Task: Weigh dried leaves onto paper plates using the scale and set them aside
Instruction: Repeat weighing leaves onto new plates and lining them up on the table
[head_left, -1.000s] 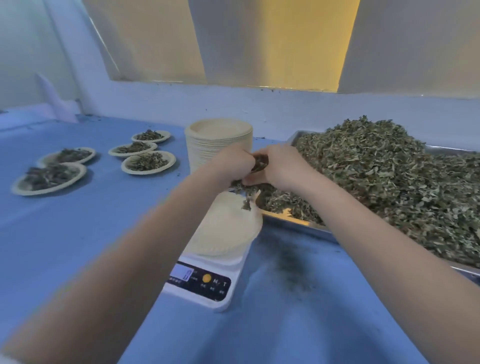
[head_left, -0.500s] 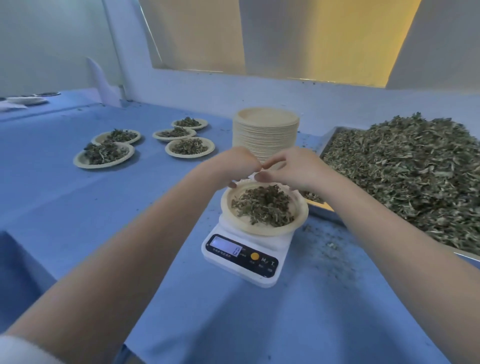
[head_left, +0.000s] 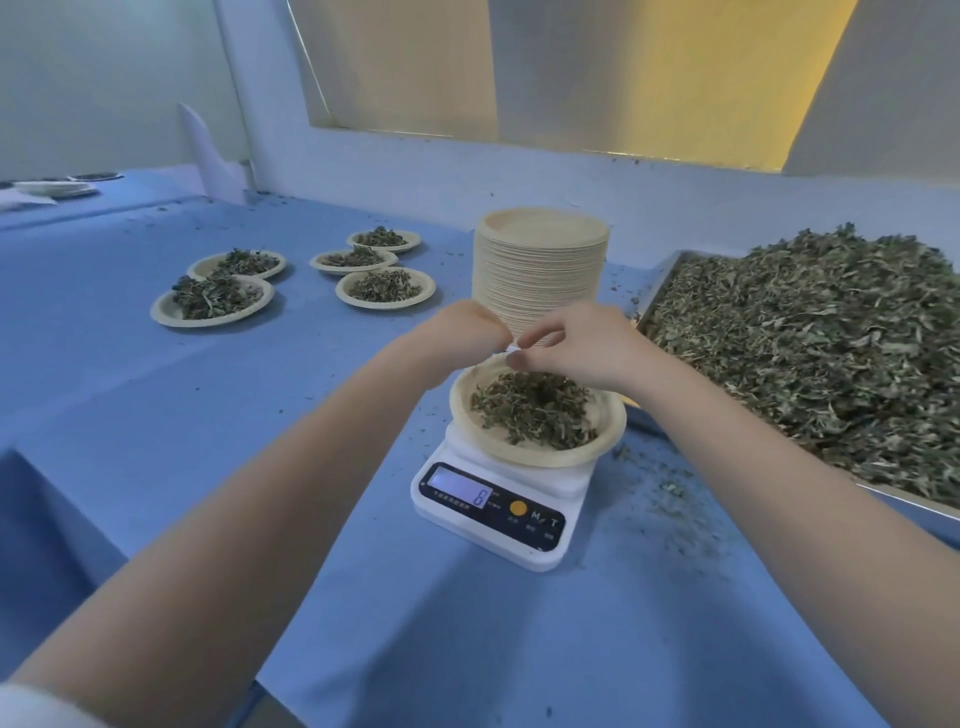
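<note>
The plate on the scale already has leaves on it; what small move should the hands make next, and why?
Probably read the scale display, then lift the plate on the scale away toward the filled plates at the left. Both hands, left and right, hover over its far rim, and the leaf pile looks like the other portions.

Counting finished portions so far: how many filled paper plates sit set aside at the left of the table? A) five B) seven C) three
A: five filled paper plates lie left of the plate stack, apart from the one on the scale.
</note>
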